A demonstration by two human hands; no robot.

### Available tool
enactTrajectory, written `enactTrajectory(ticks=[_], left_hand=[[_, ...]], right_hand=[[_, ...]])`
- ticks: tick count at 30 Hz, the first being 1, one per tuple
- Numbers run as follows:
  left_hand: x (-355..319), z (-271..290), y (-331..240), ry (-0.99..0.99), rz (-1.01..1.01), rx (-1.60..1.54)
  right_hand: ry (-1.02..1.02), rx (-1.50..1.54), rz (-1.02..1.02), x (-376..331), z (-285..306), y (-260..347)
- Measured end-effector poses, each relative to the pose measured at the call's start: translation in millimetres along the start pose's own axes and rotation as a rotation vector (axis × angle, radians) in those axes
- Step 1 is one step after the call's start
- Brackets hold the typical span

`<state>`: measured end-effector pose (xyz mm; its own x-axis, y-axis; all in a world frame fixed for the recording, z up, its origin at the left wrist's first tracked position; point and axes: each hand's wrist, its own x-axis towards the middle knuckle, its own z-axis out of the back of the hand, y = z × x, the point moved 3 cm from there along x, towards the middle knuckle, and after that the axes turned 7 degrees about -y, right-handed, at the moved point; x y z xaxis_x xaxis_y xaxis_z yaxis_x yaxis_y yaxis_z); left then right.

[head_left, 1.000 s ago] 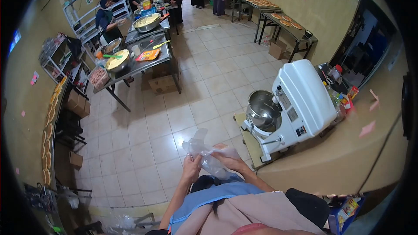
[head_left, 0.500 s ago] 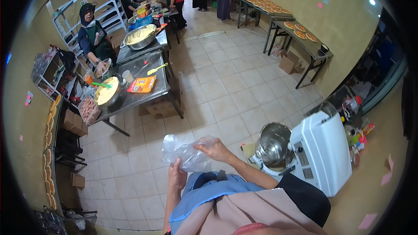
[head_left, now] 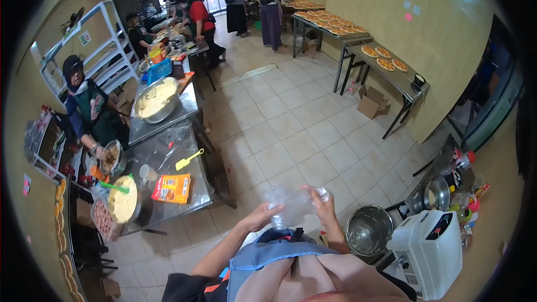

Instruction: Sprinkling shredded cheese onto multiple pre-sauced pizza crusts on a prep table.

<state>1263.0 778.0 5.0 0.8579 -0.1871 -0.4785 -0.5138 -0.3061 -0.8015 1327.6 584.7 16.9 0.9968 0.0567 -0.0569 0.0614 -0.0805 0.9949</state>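
Note:
Both my hands hold a crumpled clear plastic bag (head_left: 291, 204) in front of my chest. My left hand (head_left: 263, 216) grips its lower left side. My right hand (head_left: 321, 204) pinches its right edge, fingers closed on the film. The bag hangs above the tiled floor, between a steel work table (head_left: 182, 151) on my left and a white stand mixer (head_left: 428, 251) with a steel bowl (head_left: 369, 229) on my right.
The steel table carries a large bowl of dough (head_left: 156, 99), an orange packet (head_left: 172, 188), a yellow scraper (head_left: 189, 160) and a pan of batter (head_left: 124, 198). A person (head_left: 89, 112) works at its far left. More people stand at the back near tables of round pastries (head_left: 335, 25).
My view has swung left, away from the mixer and toward the steel table. Both hands have stayed on the plastic bag and shifted it in front of me.

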Motion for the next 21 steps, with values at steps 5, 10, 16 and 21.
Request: enactTrajectory(ticks=[5, 10, 16, 21], left_hand=[[117, -40, -47, 0.325, 0.132, 0.053], [219, -69, -88, 0.336, 0.183, 0.113], [352, -86, -159, 0.139, 0.056, 0.104], [451, -61, -199, -0.106, -0.009, 0.052]], right_hand=[[-0.275, 0.237, -0.094, 64, 54, -23], [-0.553, 0.377, -0.084, 157, 110, -37], [-0.355, -0.069, 0.151, 324, 156, 8], [-0.18, -0.215, 0.136, 455, 154, 46]])
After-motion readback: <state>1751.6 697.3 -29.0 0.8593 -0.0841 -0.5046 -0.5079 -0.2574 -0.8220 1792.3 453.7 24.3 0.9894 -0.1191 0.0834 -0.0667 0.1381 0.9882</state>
